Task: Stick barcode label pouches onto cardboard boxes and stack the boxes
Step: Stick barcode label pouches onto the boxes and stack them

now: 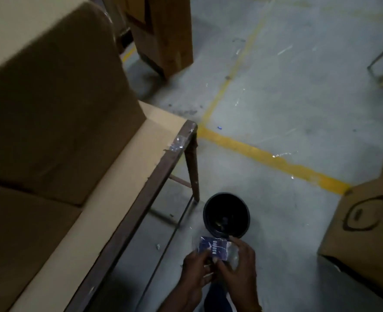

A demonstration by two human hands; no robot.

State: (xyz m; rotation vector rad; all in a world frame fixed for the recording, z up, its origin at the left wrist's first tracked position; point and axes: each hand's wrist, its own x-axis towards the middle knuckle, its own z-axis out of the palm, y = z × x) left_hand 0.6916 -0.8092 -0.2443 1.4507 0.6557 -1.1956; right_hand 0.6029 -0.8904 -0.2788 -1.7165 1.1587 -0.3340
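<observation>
Both my hands hold a small clear label pouch [215, 247] with a dark blue card inside, low in the view over the floor. My left hand [196, 270] pinches its lower left edge. My right hand [240, 264] grips its right side with curled fingers. A large cardboard box [51, 104] stands on the table [123, 167] to the left, on top of another box [17, 239]. The boxes are blurred and dim.
A black round bin [226, 213] stands on the grey floor just beyond my hands, beside the table leg [192, 167]. Another cardboard box [366, 233] with a printed mark sits at the right. Yellow floor lines [273, 159] cross the concrete. A wooden crate [163, 34] stands at the back.
</observation>
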